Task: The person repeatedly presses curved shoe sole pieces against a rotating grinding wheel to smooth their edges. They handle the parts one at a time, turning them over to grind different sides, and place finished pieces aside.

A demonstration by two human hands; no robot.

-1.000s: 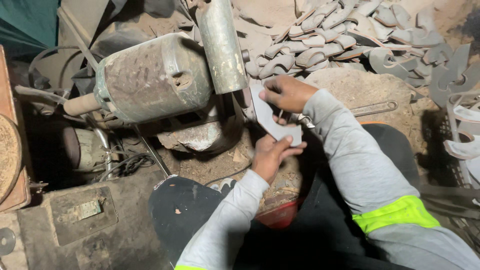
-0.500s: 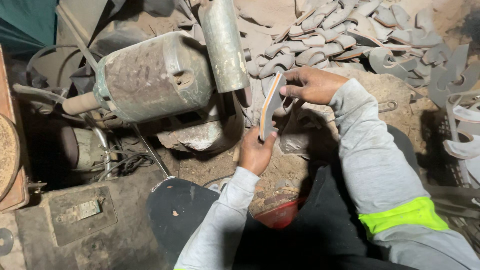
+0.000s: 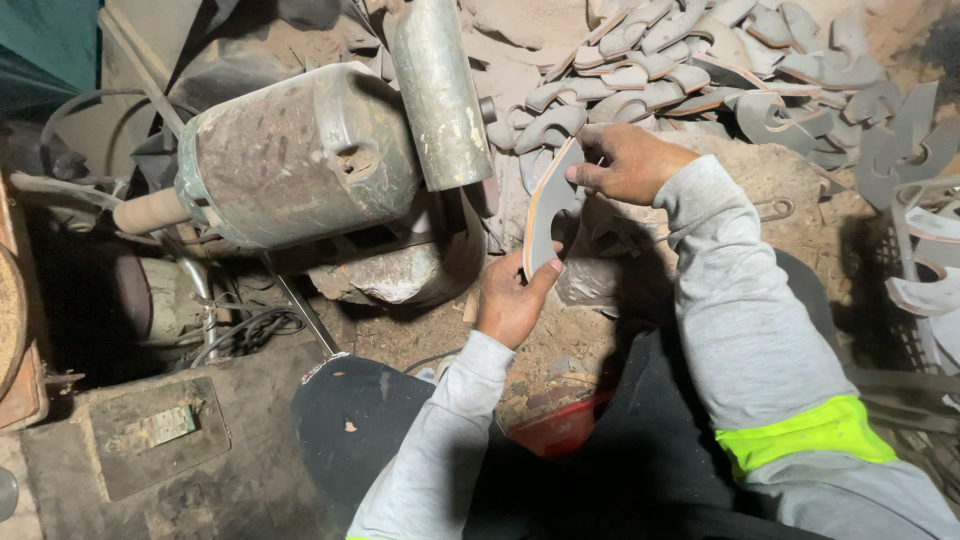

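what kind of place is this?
Probably a small metalworking or grinding workshop. A rusty, dust-caked electric motor sits on the dirt floor, a heap of curved grey metal blanks lies behind, and the left hand and right hand hold one flat curved metal blade.

— Floor condition?
— The dirt floor (image 3: 420, 335) was brown, dusty and littered with debris.
— Lighting?
— It was uneven; the left side beneath the rusty motor housing (image 3: 290, 155) lay in deep shadow.
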